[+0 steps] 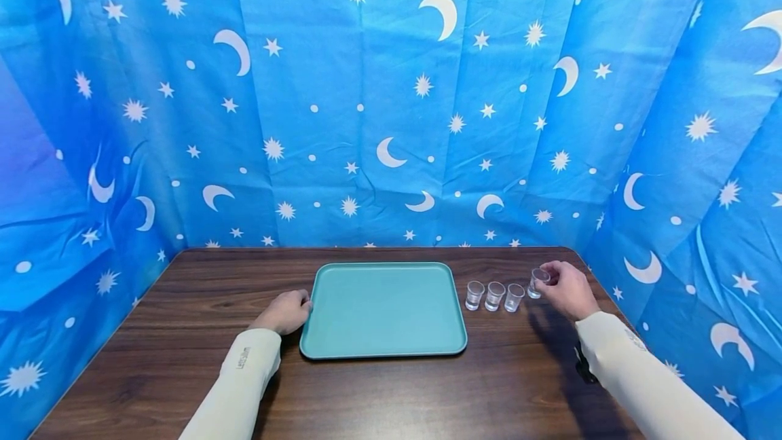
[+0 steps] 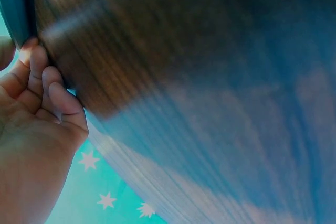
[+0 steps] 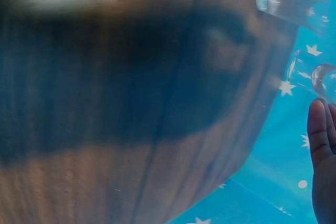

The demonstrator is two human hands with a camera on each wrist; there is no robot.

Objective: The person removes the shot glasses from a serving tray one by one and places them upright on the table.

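Note:
A turquoise rectangular tray lies on the table. My left hand grips its left rim; in the left wrist view the thumb is on one side of the tray's edge and the curled fingers are on the other. To the right of the tray, three clear shot glasses stand upright in a row: a left one, a middle one and a right one. Beyond them my right hand pinches another shot glass near its rim. Whether that glass touches the table, I cannot tell.
The dark wood-grain table has rounded far corners. A blue cloth with white moons and stars hangs behind it and along both sides. A small dark object shows under the right sleeve.

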